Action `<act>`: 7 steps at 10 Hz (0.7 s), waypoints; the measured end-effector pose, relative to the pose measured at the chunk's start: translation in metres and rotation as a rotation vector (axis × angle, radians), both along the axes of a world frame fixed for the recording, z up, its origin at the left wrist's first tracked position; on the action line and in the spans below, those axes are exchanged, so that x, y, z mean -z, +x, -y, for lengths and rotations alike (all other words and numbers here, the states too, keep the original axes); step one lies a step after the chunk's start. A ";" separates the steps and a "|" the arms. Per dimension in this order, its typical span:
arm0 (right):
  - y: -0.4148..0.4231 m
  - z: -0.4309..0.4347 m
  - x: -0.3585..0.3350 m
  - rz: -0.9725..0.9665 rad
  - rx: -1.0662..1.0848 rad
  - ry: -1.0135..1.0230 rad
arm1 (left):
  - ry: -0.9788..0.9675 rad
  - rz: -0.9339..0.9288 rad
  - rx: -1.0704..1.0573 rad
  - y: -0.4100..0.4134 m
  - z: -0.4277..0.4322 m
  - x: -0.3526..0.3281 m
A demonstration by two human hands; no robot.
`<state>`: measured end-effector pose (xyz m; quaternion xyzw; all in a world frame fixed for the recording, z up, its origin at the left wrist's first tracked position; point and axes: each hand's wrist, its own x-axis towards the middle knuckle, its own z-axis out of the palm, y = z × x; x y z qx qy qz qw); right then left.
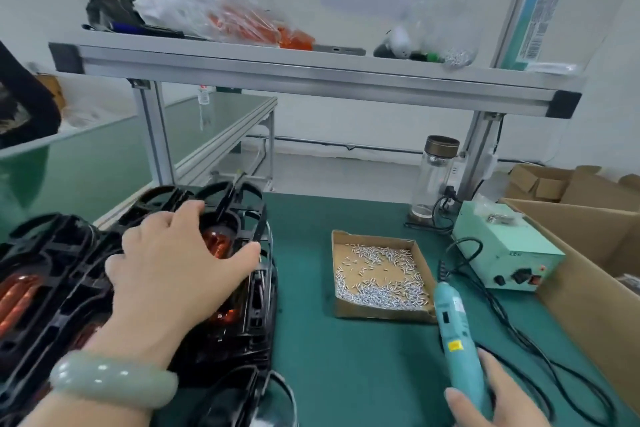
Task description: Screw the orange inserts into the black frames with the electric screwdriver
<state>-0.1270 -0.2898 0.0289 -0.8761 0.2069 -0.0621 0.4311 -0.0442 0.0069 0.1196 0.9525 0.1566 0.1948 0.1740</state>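
The left hand (173, 263) rests on a black frame (254, 305), grip released. The right hand (509, 399) grasps the electric screwdriver (453, 326).

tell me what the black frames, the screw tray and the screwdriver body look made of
Black openwork frames: moulded plastic by the look, semi-gloss with soft highlights on thin ribs. Shallow brown screw tray: raw cardboard, matt, with folded walls. Teal electric screwdriver gripped in the right hand: probably smooth plastic casing with stuck-on labels.
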 end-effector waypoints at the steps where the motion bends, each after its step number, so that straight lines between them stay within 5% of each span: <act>1: 0.002 -0.006 0.010 -0.032 0.044 -0.094 | 0.065 -0.002 0.026 0.007 0.014 0.020; 4: 0.009 -0.027 0.007 -0.130 0.040 -0.477 | 0.053 0.025 0.057 0.017 0.028 0.048; 7: 0.007 -0.035 0.018 0.289 0.072 -0.436 | -0.080 0.125 0.105 0.011 0.030 0.043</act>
